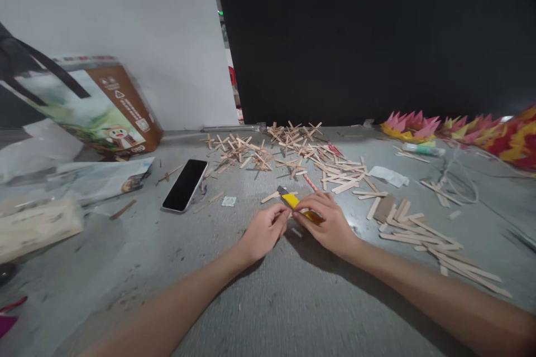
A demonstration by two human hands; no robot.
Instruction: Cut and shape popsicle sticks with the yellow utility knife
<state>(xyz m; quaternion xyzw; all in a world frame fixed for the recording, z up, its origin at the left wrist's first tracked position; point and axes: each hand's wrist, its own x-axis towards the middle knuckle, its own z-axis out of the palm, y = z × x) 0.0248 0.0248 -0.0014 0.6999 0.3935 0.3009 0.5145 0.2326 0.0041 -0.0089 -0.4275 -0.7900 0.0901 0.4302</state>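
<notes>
My right hand (329,224) grips a yellow utility knife (291,199) low over the grey tabletop (268,301), its dark tip pointing up and left. My left hand (264,231) sits just left of it, fingers pinched together at the knife's blade; something small may be between them, but it is hidden. A loose wooden stick (272,196) lies just beyond the knife tip. Piles of crossed wooden sticks (288,150) spread across the table behind both hands.
A black phone (185,184) lies left of my hands. Flat sticks (422,231) are scattered to the right. A tilted cardboard box (104,106) and papers (100,178) sit at the left. Pink and yellow paper flowers (412,125), a glue tube (422,149) and a cable (456,178) lie far right.
</notes>
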